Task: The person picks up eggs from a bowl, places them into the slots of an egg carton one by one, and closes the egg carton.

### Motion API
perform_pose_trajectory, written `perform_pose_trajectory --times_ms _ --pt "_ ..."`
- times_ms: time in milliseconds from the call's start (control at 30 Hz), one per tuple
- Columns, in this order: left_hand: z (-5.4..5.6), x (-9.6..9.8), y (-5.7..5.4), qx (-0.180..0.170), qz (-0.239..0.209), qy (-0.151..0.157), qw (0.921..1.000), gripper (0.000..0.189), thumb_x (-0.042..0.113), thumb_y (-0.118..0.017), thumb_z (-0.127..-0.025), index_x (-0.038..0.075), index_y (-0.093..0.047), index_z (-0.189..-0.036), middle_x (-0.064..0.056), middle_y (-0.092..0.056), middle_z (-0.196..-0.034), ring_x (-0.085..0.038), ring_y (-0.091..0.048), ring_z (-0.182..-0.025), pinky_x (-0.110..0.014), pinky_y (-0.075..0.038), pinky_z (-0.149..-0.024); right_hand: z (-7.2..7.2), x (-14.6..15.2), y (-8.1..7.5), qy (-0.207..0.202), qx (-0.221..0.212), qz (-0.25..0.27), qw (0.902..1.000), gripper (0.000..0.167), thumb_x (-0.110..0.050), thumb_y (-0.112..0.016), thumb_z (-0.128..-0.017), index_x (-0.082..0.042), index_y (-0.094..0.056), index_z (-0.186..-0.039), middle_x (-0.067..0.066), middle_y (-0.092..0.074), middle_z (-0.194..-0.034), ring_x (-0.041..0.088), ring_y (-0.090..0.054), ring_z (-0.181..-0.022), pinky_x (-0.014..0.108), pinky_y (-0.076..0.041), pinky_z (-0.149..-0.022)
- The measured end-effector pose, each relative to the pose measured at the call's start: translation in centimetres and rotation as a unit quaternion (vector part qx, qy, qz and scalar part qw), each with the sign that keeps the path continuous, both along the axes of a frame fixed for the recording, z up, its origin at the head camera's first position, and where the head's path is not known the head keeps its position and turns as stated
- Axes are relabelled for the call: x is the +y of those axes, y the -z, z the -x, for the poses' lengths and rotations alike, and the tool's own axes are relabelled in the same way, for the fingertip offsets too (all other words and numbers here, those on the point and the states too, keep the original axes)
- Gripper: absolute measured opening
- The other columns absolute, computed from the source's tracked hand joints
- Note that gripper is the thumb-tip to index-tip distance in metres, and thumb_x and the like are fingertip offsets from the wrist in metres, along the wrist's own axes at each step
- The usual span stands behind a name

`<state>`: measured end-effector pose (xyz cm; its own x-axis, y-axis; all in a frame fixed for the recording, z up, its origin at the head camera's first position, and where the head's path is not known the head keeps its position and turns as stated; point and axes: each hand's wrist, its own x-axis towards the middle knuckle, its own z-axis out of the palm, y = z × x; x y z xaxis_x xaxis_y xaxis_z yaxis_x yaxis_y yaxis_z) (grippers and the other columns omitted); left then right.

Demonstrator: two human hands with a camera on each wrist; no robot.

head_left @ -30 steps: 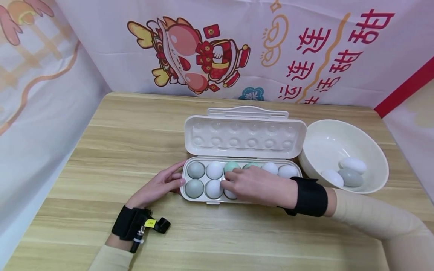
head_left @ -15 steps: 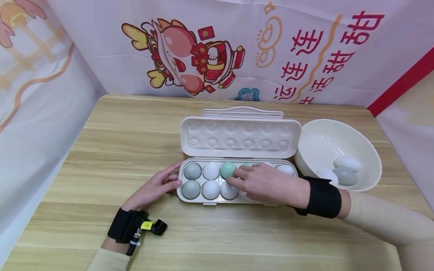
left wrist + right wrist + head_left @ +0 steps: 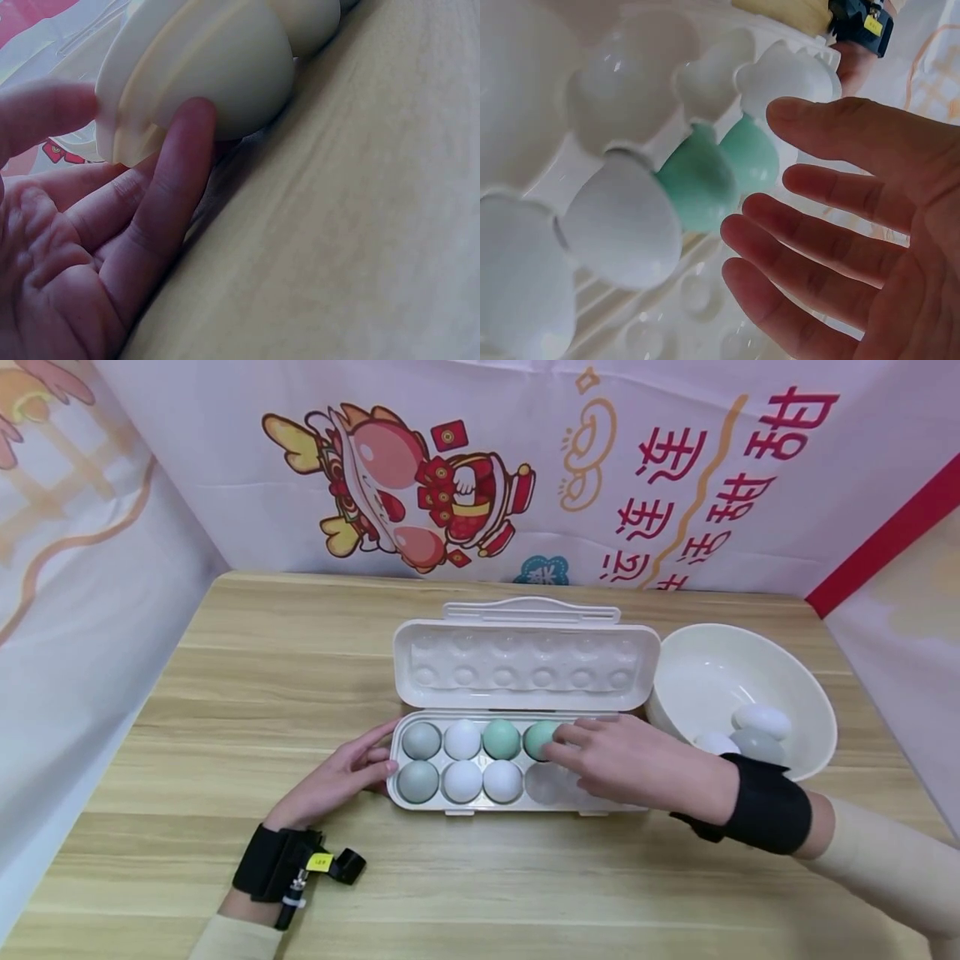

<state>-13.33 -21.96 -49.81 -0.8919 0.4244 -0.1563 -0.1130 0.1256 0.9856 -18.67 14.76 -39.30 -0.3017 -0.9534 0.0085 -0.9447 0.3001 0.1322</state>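
A white plastic egg carton (image 3: 480, 806) lies with its lid raised. Its back row shows a grey egg, a white egg and two green eggs (image 3: 501, 740); two white eggs (image 3: 622, 217) farther right show in the right wrist view. In the front row are a grey egg (image 3: 417, 782) and two white eggs (image 3: 502, 781), with bare cups (image 3: 630, 82) to their right. My left hand (image 3: 341, 777) holds the carton's left end, thumb and fingers at its rim and outer wall. My right hand (image 3: 615, 760) hovers over the carton's right half, fingers spread, holding nothing.
A cream bowl (image 3: 693, 668) with two white eggs and a grey egg (image 3: 757, 745) stands just right of the carton. The raised lid (image 3: 525, 693) leans back behind the cups. A printed cloth (image 3: 247, 510) hangs along the wooden table's (image 3: 300, 652) back edge.
My right hand has let go of the third egg in the front row and moved right, uncovering it and the green eggs. My left hand stays at the carton's end.
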Motion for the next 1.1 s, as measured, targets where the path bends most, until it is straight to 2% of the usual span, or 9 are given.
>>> perform_pose_trajectory --times_ms 300,433,567,800,1100 --pt "-0.1 0.0 -0.1 0.006 0.016 0.002 0.9999 0.064 0.013 -0.052 -0.101 0.001 -0.018 -0.153 -0.027 -0.059 -0.121 -0.022 -0.063 -0.098 -0.032 -0.052 -0.083 0.2 2.6 -0.9 0.042 -0.014 0.005 0.9990 0.040 -0.015 -0.083 -0.073 -0.008 -0.063 -0.106 0.005 -0.062 -0.093 0.021 -0.063 -0.078 0.033 -0.053 -0.057" --pt "-0.1 -0.1 0.0 0.012 0.020 0.003 0.9997 0.063 0.012 -0.052 -0.101 0.001 -0.018 -0.153 -0.026 -0.060 -0.120 -0.021 -0.063 -0.098 -0.031 -0.052 -0.082 0.2 3.8 -1.1 0.047 -0.018 0.025 0.9984 0.038 -0.012 -0.083 -0.072 -0.008 -0.064 -0.105 0.004 -0.062 -0.092 0.020 -0.062 -0.077 0.034 -0.052 -0.056" --pt "-0.1 -0.1 0.0 0.012 0.021 0.000 0.9997 0.064 0.013 -0.054 -0.100 0.003 -0.020 -0.153 -0.024 -0.060 -0.119 -0.021 -0.063 -0.097 -0.030 -0.052 -0.081 0.3 4.9 -1.4 0.052 -0.023 0.034 0.9978 0.043 -0.014 -0.086 -0.070 -0.009 -0.063 -0.105 0.004 -0.061 -0.093 0.019 -0.062 -0.075 0.035 -0.053 -0.058" --pt "0.0 0.0 0.1 0.016 0.026 0.001 0.9996 0.064 0.014 -0.054 -0.100 0.002 -0.020 -0.153 -0.023 -0.061 -0.118 -0.020 -0.063 -0.096 -0.030 -0.052 -0.080 0.9 6.4 -2.0 0.082 -0.053 0.027 0.9948 0.049 -0.014 -0.087 -0.069 -0.007 -0.064 -0.112 0.008 -0.063 -0.103 0.023 -0.063 -0.088 0.040 -0.055 -0.069" --pt "0.0 -0.2 0.2 0.007 0.024 0.002 0.9997 0.064 0.014 -0.053 -0.100 0.004 -0.019 -0.154 -0.025 -0.060 -0.120 -0.021 -0.063 -0.098 -0.031 -0.052 -0.082 1.6 8.1 -2.3 0.121 -0.065 0.025 0.9902 0.051 -0.014 -0.087 -0.069 -0.008 -0.064 -0.114 0.007 -0.064 -0.104 0.025 -0.064 -0.090 0.044 -0.055 -0.071"
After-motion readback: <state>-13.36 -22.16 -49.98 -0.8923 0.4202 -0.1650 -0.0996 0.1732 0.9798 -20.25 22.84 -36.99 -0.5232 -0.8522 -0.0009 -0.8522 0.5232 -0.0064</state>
